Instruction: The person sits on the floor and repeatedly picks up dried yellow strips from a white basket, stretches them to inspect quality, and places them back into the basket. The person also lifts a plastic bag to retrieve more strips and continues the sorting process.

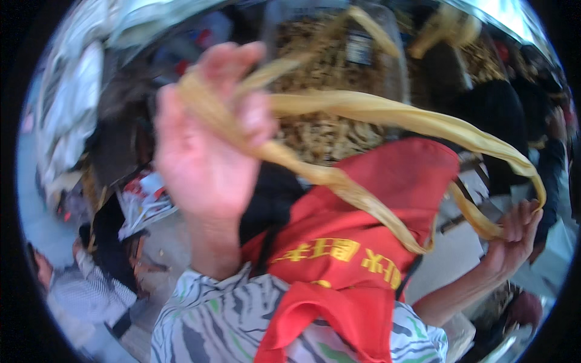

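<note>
Raised on the left, my left hand (213, 131) is blurred, palm in view, with a long pale-yellow strip (354, 102), perhaps plant material or casing, looped around its fingers. The strip runs across to my right hand (517, 231), whose fingers pinch it at the right. A lower length of it hangs diagonally over a red apron (376, 222) with yellow writing. Behind the strip lies a wide container of small brown and tan pieces (313, 72), too blurred to name.
Another pale-yellow bundle (447, 31) lies at the upper right. White and red plastic bags (145, 199) are on the left. A person in a checked shirt (86, 290) sits at the lower left; other people are along the right edge. White sheeting (72, 104) hangs at the upper left.
</note>
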Demonstrator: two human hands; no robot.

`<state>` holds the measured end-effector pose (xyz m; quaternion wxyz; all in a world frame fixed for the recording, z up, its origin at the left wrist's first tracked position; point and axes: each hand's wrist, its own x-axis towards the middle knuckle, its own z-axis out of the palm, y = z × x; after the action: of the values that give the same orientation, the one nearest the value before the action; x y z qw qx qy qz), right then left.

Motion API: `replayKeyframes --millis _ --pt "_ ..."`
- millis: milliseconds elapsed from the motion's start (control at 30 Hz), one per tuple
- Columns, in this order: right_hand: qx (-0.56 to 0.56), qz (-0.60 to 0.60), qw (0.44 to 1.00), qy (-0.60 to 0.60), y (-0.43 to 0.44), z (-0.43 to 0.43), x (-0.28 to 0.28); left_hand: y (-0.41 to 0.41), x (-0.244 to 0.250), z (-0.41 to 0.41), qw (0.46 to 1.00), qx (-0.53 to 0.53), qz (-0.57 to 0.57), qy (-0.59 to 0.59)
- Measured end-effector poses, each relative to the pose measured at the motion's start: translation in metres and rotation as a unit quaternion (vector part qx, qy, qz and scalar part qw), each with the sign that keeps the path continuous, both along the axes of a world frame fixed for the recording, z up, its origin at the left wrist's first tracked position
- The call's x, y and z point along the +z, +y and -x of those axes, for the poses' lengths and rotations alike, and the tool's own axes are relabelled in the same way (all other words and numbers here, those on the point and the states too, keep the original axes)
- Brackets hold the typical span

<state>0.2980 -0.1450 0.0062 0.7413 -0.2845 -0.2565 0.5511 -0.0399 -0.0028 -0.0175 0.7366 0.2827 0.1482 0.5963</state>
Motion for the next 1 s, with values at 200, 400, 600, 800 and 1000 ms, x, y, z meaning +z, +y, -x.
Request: replayKeyframes --millis 200,400,600,800,1000 --pt "0.043 0.052 0.994 0.082 0.014 0.029 -0.035 -0.024 0.014 -0.016 0.981 -0.133 -0.005 -0.140" --pt "0.142 0.190 0.969 -0.071 0.034 0.117 -0.032 -0.034 0.018 -0.042 0.973 -0.180 -0.002 -0.147" --pt "0.164 0.228 0.949 -0.146 0.040 0.118 -0.005 -0.035 0.020 -0.023 0.974 -0.151 0.009 -0.167" --pt "0.110 0.169 0.954 -0.223 0.020 0.097 -0.008 -0.022 0.026 -0.023 0.969 -0.104 0.022 -0.223" --pt "-0.003 0.100 0.946 -0.307 0.010 0.073 -0.003 0.000 0.028 0.024 0.956 0.003 0.020 -0.294"
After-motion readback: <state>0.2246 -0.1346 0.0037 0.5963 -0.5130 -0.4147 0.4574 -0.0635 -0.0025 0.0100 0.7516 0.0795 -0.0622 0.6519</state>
